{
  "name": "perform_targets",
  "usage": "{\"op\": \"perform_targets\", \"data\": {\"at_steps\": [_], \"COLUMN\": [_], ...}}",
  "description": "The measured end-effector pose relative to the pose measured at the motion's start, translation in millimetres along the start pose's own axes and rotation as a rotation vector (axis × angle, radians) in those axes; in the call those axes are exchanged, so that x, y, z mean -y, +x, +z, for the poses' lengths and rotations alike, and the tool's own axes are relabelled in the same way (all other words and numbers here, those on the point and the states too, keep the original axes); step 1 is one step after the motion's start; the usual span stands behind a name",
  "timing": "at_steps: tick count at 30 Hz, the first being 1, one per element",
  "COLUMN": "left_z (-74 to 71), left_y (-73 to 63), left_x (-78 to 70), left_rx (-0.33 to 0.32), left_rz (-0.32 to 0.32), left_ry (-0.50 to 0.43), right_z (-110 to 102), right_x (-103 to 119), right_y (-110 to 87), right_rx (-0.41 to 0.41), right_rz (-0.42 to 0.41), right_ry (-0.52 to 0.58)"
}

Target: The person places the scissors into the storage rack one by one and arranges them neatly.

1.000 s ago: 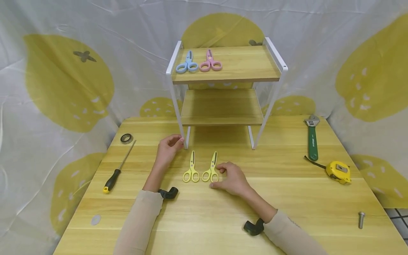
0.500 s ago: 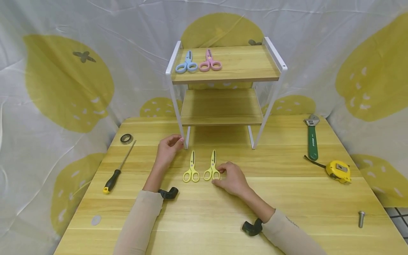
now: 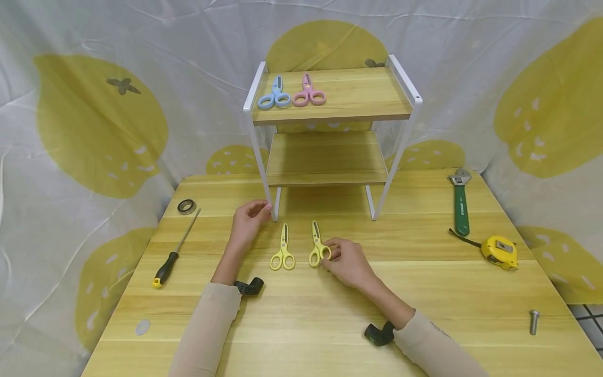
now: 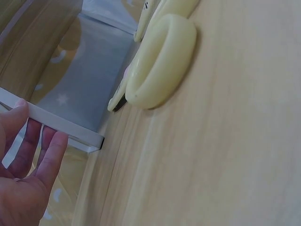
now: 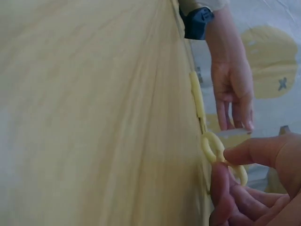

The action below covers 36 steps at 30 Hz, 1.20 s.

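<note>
My left hand (image 3: 247, 222) grips the white left front leg (image 4: 61, 123) of a two-tier shelf (image 3: 330, 118), thumb on one side and fingers on the other. Between thumb and fingers, my right hand (image 3: 348, 264) pinches a handle loop of the right-hand pair of yellow scissors (image 3: 317, 238); the right wrist view shows this loop tilted up. To the left, between the hands, another pair of yellow scissors (image 3: 283, 245) lies on the table, blades pointing at the shelf. Blue scissors (image 3: 276, 94) and pink scissors (image 3: 308, 92) lie side by side on the top board's left part.
At the table's left are a ring-shaped bearing (image 3: 186, 206), a screwdriver (image 3: 166, 268) and a flat grey disc (image 3: 142, 328). Along the right lie an adjustable wrench (image 3: 461, 207), a yellow tape measure (image 3: 499, 252) and a bolt (image 3: 534, 322). A lemon-print cloth (image 3: 202, 104) hangs behind.
The right-hand yellow scissors have turned and shifted slightly right and away with my right hand, their handle now off the left pair. My left hand stays on the shelf leg.
</note>
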<state>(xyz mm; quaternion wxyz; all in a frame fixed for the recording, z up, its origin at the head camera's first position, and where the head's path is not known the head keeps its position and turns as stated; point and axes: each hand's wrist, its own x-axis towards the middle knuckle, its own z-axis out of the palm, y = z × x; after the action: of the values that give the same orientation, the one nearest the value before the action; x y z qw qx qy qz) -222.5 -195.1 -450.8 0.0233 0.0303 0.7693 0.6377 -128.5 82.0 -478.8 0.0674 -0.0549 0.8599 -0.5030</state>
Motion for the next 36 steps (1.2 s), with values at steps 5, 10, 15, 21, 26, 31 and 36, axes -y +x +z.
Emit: {"op": "perform_targets", "data": {"at_steps": [5,10,15,21,26,31,36], "left_z": [0.0,-0.4,0.7,0.5,-2.4,-3.4,-1.2], "left_y": [0.3,0.5,1.0,2.9,10.9,14.7,14.4], "left_x": [-0.5,-0.1,1.2,3.3,17.0,28.3,31.6], "left_rx": [0.004,0.007,0.005,0.004,0.002,-0.01,-0.031], "left_rz": [-0.001,-0.005,0.003,-0.003,0.003,0.015,0.037], "left_ry": [0.012,0.009,-0.016,-0.029,-0.017,-0.001,-0.006], "right_z": [-9.4,-27.1,-54.5,-94.3,-125.7,-151.4,-177.1], "right_x": [6.5,19.5,41.7,76.3,107.4,133.3,155.8], "right_y": [-7.0,-15.5,-27.1,-43.7,-53.5,-48.7,-26.6], "right_rx": [0.009,0.008,0.019,-0.03,-0.085,-0.172,-0.25], "right_rz": [0.017,-0.039,-0.137,-0.209,-0.303,-0.419,-0.445], "right_ry": [0.049,0.059,0.076,0.076,0.088,0.071,0.07]}}
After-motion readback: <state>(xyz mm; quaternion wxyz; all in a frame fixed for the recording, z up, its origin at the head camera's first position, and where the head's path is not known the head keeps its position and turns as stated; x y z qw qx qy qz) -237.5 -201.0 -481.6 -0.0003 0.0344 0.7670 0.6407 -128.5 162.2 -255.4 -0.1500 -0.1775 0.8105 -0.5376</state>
